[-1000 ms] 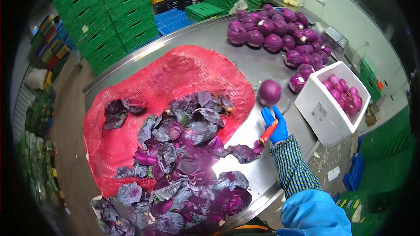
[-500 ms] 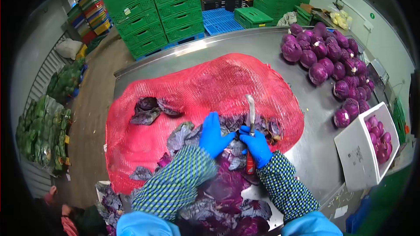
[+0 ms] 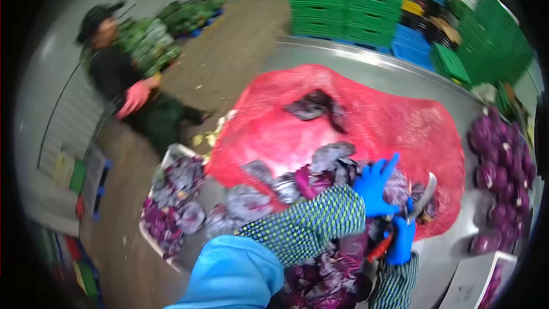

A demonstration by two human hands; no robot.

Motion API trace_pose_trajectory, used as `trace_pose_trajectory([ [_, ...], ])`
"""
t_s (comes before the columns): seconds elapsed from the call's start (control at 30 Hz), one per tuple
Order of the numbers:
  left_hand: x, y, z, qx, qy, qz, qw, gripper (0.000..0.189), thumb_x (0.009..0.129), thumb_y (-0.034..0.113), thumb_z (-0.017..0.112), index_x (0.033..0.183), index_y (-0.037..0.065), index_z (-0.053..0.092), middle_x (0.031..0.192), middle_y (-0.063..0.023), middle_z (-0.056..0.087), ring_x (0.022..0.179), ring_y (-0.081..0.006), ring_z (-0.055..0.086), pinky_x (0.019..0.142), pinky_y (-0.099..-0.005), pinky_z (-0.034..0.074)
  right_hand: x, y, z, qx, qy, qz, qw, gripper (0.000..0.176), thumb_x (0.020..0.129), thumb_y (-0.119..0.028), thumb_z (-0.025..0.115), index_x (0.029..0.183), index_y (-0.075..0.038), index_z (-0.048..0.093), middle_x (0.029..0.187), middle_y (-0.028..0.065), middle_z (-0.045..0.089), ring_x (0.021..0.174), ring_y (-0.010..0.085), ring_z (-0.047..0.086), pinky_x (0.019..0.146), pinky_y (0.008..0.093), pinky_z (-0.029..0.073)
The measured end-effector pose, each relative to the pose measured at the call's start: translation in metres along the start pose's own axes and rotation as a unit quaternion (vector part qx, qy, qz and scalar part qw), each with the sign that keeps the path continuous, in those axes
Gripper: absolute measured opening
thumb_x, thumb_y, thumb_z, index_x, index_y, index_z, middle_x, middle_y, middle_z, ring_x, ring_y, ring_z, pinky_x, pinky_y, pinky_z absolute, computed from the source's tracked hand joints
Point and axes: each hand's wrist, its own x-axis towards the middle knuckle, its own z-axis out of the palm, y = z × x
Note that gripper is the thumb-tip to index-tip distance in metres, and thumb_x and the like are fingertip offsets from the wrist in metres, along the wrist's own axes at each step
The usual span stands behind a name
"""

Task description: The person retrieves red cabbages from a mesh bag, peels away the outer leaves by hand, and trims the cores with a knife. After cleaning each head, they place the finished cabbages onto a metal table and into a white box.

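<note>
My left hand (image 3: 374,190), in a blue glove, lies over loose purple cabbage leaves with its fingers stretched out. Just right of it a purple cabbage (image 3: 396,187) shows between my two hands. Wrapped round the red handle of a knife, my gloved right hand (image 3: 402,237) keeps the curved blade of the knife (image 3: 424,195) pointing up and away from me. Under both hands spreads a red mesh sack (image 3: 269,131), with dark outer leaves (image 3: 313,106) on its far part. More torn purple leaves (image 3: 326,277) are heaped below my forearms.
A white bin (image 3: 150,234) full of leaves stands at the left. Purple cabbages (image 3: 503,166) are piled on the steel table (image 3: 366,60) at the right, near a white box (image 3: 472,280). A person (image 3: 123,80) walks on the left; green crates (image 3: 346,0) rise behind.
My view has swung left, so the table appears farther right. The person on the left now shows almost whole. My right hand still grips the knife, its blade now tilted more to the right.
</note>
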Motion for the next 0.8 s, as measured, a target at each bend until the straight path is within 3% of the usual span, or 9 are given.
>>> trace_pose_trajectory([
  [0.1, -0.090, 0.018, -0.044, -0.018, 0.090, 0.038, 0.995, 0.115, 0.056, 0.039, 0.078, 0.144, 0.011, 0.011, 0.136, -0.0223, 0.031, 0.118, -0.0461, 0.036, 0.097, -0.0505, 0.034, -0.071, -0.023, 0.008, 0.013, -0.097, 0.024, 0.995, 0.060, 0.077, -0.003, 0.055, 0.135, -0.003, 0.037, 0.091, 0.0058, 0.054, 0.061, 0.0090, 0.052, 0.052, 0.0222, 0.044],
  [0.17, -0.167, 0.026, -0.081, -0.040, 0.117, 0.082, 0.989, 0.105, 0.058, 0.039, 0.078, 0.142, 0.011, 0.022, 0.136, -0.0223, 0.031, 0.119, -0.0443, 0.036, 0.098, -0.0501, 0.032, -0.101, -0.050, 0.018, -0.081, -0.046, 0.066, 0.993, 0.052, 0.080, -0.004, 0.057, 0.131, -0.003, 0.043, 0.087, 0.0040, 0.053, 0.057, 0.0090, 0.051, 0.049, 0.0218, 0.041],
  [0.23, -0.234, 0.017, -0.085, 0.021, 0.133, 0.077, 0.988, 0.098, 0.059, 0.039, 0.078, 0.140, 0.011, 0.030, 0.136, -0.0211, 0.032, 0.120, -0.0421, 0.036, 0.100, -0.0499, 0.031, -0.080, -0.033, 0.002, -0.109, 0.038, -0.045, 0.992, 0.047, 0.084, -0.004, 0.057, 0.129, -0.004, 0.043, 0.090, 0.0030, 0.053, 0.056, 0.0102, 0.050, 0.050, 0.0213, 0.041],
  [0.3, -0.289, -0.007, -0.067, 0.072, 0.094, -0.036, 0.992, 0.097, 0.057, 0.038, 0.083, 0.136, 0.007, 0.036, 0.132, -0.0203, 0.034, 0.124, -0.0364, 0.034, 0.103, -0.0454, 0.030, -0.076, -0.027, 0.000, -0.086, 0.076, -0.025, 0.993, 0.045, 0.086, -0.003, 0.054, 0.128, -0.006, 0.041, 0.098, 0.0029, 0.052, 0.066, 0.0107, 0.052, 0.055, 0.0202, 0.042],
  [0.4, -0.351, -0.054, -0.022, 0.092, 0.070, -0.159, 0.980, 0.104, 0.052, 0.037, 0.085, 0.137, 0.010, 0.032, 0.132, -0.0231, 0.028, 0.122, -0.0385, 0.033, 0.102, -0.0455, 0.033, -0.125, -0.008, 0.021, -0.140, -0.008, -0.041, 0.989, 0.047, 0.086, -0.004, 0.054, 0.130, -0.006, 0.038, 0.107, 0.0042, 0.051, 0.088, 0.0123, 0.051, 0.071, 0.0242, 0.044],
  [0.57, -0.346, -0.059, -0.026, 0.075, 0.073, -0.115, 0.988, 0.112, 0.052, 0.032, 0.086, 0.139, 0.005, 0.022, 0.138, -0.0253, 0.019, 0.126, -0.0381, 0.030, 0.103, -0.0444, 0.031, -0.225, 0.061, 0.062, -0.212, -0.229, -0.123, 0.942, 0.053, 0.085, -0.001, 0.054, 0.135, -0.008, 0.039, 0.107, 0.0106, 0.055, 0.092, 0.0161, 0.054, 0.081, 0.0268, 0.044],
  [0.63, -0.342, -0.073, -0.024, 0.048, 0.086, -0.105, 0.990, 0.112, 0.053, 0.031, 0.086, 0.137, -0.002, 0.021, 0.135, -0.0261, 0.027, 0.124, -0.0352, 0.035, 0.102, -0.0431, 0.033, -0.241, 0.100, 0.065, -0.213, -0.199, -0.032, 0.956, 0.054, 0.086, -0.003, 0.056, 0.136, -0.012, 0.039, 0.096, 0.0106, 0.058, 0.083, 0.0151, 0.056, 0.077, 0.0252, 0.045],
  [0.7, -0.337, -0.073, -0.027, 0.030, 0.088, -0.115, 0.989, 0.111, 0.054, 0.032, 0.085, 0.136, -0.005, 0.021, 0.133, -0.0259, 0.031, 0.123, -0.0344, 0.036, 0.102, -0.0429, 0.033, -0.254, 0.098, 0.067, -0.384, -0.219, -0.082, 0.893, 0.052, 0.087, -0.011, 0.056, 0.136, -0.017, 0.039, 0.090, 0.0134, 0.060, 0.073, 0.0240, 0.062, 0.065, 0.0338, 0.049],
  [0.8, -0.333, -0.073, -0.024, 0.027, 0.099, -0.120, 0.987, 0.110, 0.054, 0.033, 0.085, 0.134, -0.009, 0.022, 0.129, -0.0268, 0.036, 0.120, -0.0351, 0.040, 0.100, -0.0435, 0.033, -0.251, 0.113, 0.081, -0.456, -0.158, -0.111, 0.869, 0.043, 0.086, -0.019, 0.057, 0.126, -0.011, 0.045, 0.091, 0.0183, 0.060, 0.074, 0.0349, 0.061, 0.062, 0.0413, 0.049],
])
